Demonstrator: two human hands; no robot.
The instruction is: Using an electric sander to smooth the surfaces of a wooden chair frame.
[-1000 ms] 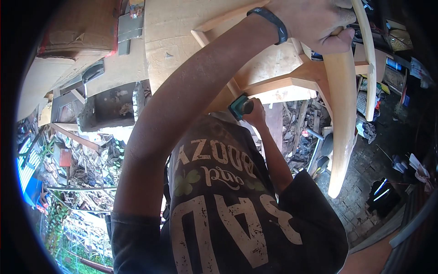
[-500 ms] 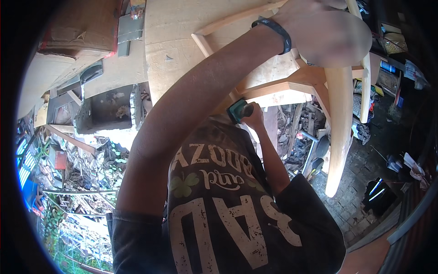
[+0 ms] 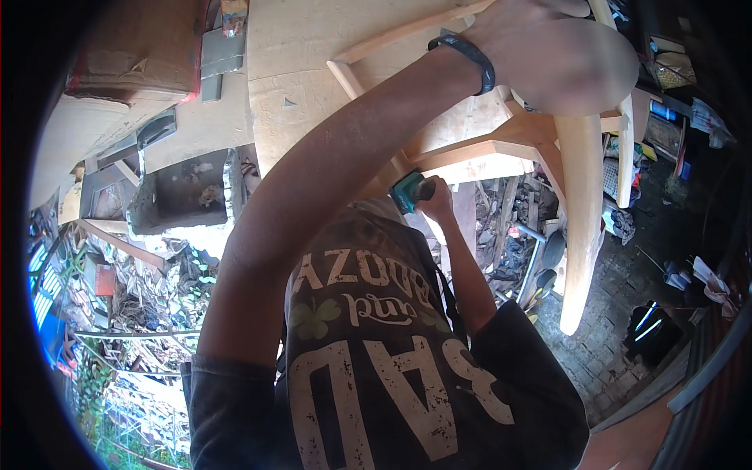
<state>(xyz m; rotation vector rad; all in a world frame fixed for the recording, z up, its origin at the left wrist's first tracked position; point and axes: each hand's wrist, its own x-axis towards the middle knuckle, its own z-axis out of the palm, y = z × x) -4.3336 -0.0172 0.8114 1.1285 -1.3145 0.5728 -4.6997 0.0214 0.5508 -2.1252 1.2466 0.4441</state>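
My left arm reaches across to the upper right, where my left hand point(image 3: 533, 47) lies over the corner of a pale wooden chair frame point(image 3: 581, 227), above its long curved leg. A blurred patch covers most of that hand's fingers; the hand looks closed round the wood. Close to my chest, my right hand point(image 3: 439, 200) is wrapped round the dark grip of a teal hand-held power tool point(image 3: 406, 193), which looks like a sander. The tool's far side is against or right beside a wooden rail of the frame; whether they touch cannot be seen.
Behind the frame lies a wide light board point(image 3: 286, 63). A large cardboard box point(image 3: 137, 51) stands at the upper left, above a rough grey basin point(image 3: 184, 196). Wood scraps and rubble point(image 3: 168, 286) cover the ground at left; a paved floor point(image 3: 595, 345) lies at right.
My torso and left arm have shifted very slightly. Both hands keep their places, and the power tool has barely moved.
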